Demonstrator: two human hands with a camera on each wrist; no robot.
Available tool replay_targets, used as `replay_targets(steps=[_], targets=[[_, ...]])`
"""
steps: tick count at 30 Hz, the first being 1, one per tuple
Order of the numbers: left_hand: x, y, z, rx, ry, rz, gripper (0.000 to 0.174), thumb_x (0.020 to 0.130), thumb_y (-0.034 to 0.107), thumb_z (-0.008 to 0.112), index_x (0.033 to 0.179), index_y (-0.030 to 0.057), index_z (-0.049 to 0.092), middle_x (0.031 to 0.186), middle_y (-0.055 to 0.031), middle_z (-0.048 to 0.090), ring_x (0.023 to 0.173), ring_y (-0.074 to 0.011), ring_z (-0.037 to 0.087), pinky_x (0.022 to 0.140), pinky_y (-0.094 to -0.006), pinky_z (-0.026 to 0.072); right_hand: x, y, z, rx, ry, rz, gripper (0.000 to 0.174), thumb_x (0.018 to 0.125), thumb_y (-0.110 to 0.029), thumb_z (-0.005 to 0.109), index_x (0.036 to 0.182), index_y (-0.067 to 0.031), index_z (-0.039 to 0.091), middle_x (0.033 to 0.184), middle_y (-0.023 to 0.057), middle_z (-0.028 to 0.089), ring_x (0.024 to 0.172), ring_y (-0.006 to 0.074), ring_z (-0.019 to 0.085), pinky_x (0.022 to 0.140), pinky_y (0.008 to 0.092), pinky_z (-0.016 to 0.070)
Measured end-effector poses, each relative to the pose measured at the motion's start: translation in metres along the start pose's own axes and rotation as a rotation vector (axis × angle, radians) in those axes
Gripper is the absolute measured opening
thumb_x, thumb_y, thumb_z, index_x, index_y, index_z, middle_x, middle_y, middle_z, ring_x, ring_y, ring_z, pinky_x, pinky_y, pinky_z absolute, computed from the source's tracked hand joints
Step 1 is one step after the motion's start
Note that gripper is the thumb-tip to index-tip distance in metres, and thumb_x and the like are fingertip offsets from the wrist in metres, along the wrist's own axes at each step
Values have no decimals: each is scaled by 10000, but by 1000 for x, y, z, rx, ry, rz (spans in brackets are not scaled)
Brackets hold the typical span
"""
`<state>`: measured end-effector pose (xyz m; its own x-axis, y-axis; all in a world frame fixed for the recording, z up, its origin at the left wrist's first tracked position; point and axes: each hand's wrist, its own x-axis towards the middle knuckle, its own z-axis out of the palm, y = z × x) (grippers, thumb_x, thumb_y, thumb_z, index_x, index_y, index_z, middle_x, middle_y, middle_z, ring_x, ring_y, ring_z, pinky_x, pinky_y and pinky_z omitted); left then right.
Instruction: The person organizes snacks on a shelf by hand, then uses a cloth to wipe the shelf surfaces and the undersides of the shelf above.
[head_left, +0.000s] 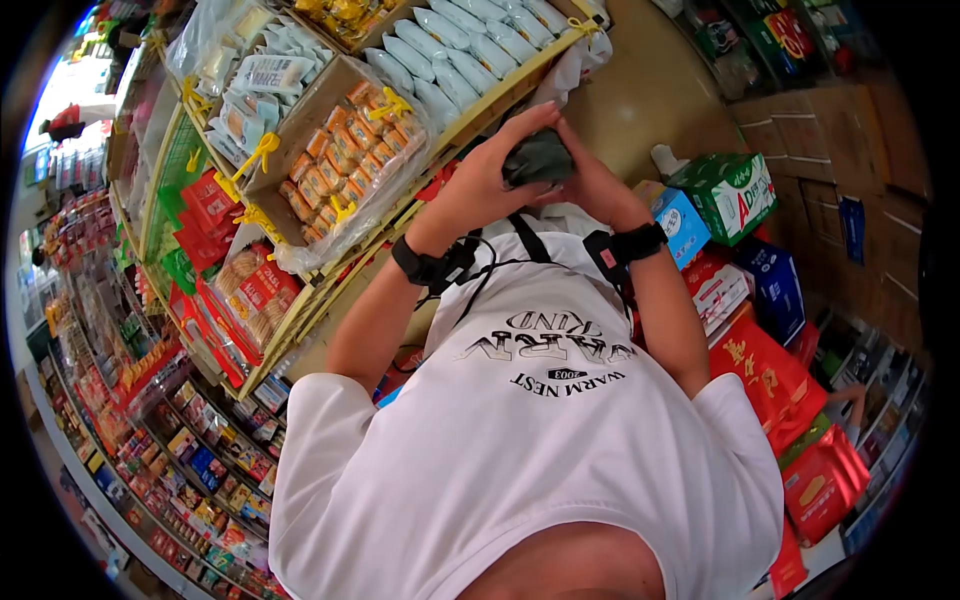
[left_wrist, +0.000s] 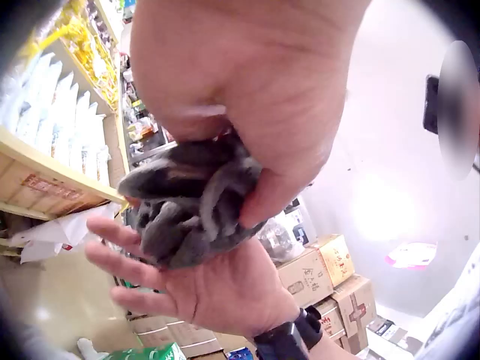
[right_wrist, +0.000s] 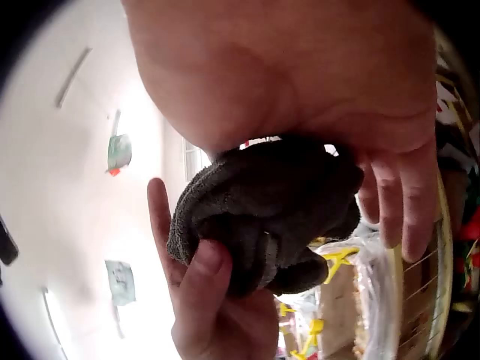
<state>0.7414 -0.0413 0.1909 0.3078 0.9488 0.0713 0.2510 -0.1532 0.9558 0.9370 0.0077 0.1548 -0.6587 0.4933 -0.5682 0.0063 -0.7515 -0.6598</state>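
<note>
A crumpled dark grey cloth (head_left: 537,160) is between my two hands, out in front of the white shirt. My left hand (head_left: 482,172) holds it; in the right wrist view the left thumb (right_wrist: 204,262) pinches the bunched folds while one finger stretches up beside them. The right hand (head_left: 598,188) supports the cloth from the other side. Its palm (left_wrist: 225,296) faces the cloth in the left wrist view, with fingers spread and fairly straight. Folds of the cloth (left_wrist: 195,206) overlap and hide part of both hands.
At left stands a shelf with a tray of orange-wrapped snacks (head_left: 350,160) and rows of pale blue packets (head_left: 455,50). A green carton (head_left: 722,195), a blue box (head_left: 775,290) and red bags (head_left: 765,380) are at right. Brown cartons (head_left: 830,190) stack behind.
</note>
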Motion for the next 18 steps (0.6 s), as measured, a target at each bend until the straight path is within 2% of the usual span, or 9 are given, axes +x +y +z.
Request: replay_targets(steps=[1,2,3,4,6,9,11,13,18], targets=[[7,-2,0,-2,64,27,875,779,-12,783,1554,53,382,1540,-134,513,1416,-269,487,1163,-393,387,5,-4,-3,192,-89,-11,658,1071,-644,343,1487,-156,488,1360,48,625,1145,210,660,921,417,586],[14,-8,-2,247,93,88,846,796,17,791,1539,59,389,1584,-141,448,1438,-277,448,1198,-408,330,10,-8,-9,184,-106,-2,658,1071,-644,343,1487,-156,488,1360,48,625,1145,210,660,921,417,586],[21,-13,1,259,111,79,846,796,17,791,1539,59,389,1584,-141,448,1438,-277,448,1198,-408,330,18,-12,-16,256,-200,2,644,1077,-639,326,1468,-163,510,1341,37,636,1156,205,656,928,406,576],[31,-19,7,261,245,69,857,785,51,811,1531,62,391,1560,-154,456,1414,-334,451,1192,-423,332,27,-20,-24,324,-295,6,632,1082,-635,310,1448,-169,533,1321,25,646,1168,200,652,934,395,566],[49,-42,21,158,411,10,879,782,103,841,1522,59,368,1557,-198,408,1404,-418,432,1184,-442,340,45,-37,-38,298,-282,21,625,1088,-625,299,1442,-168,538,1321,29,646,1181,193,643,961,394,550],[86,-59,43,-40,536,-92,864,787,96,844,1511,52,374,1554,-210,407,1417,-411,424,1183,-448,343,70,-78,-63,271,-217,96,604,1093,-615,302,1404,-168,564,1297,23,655,1185,162,629,1007,370,508],[115,-55,52,5,583,-99,799,829,141,817,1499,56,388,1555,-207,399,1428,-413,414,1184,-446,343,87,-88,-88,273,-166,97,585,1090,-613,323,1377,-170,575,1268,10,661,1155,150,633,992,349,509],[141,-39,59,194,566,-234,734,900,233,756,1518,82,389,1568,-210,394,1438,-414,408,1185,-442,340,91,-108,-111,296,-178,114,566,1087,-607,350,1373,-172,573,1254,6,663,1142,144,634,987,338,508],[173,-46,73,110,551,-305,605,979,271,649,1516,94,432,1567,-212,421,1438,-420,411,1179,-439,344,94,-145,-146,391,-199,207,533,1087,-584,382,1366,-172,572,1230,17,666,1117,157,640,985,400,522]])
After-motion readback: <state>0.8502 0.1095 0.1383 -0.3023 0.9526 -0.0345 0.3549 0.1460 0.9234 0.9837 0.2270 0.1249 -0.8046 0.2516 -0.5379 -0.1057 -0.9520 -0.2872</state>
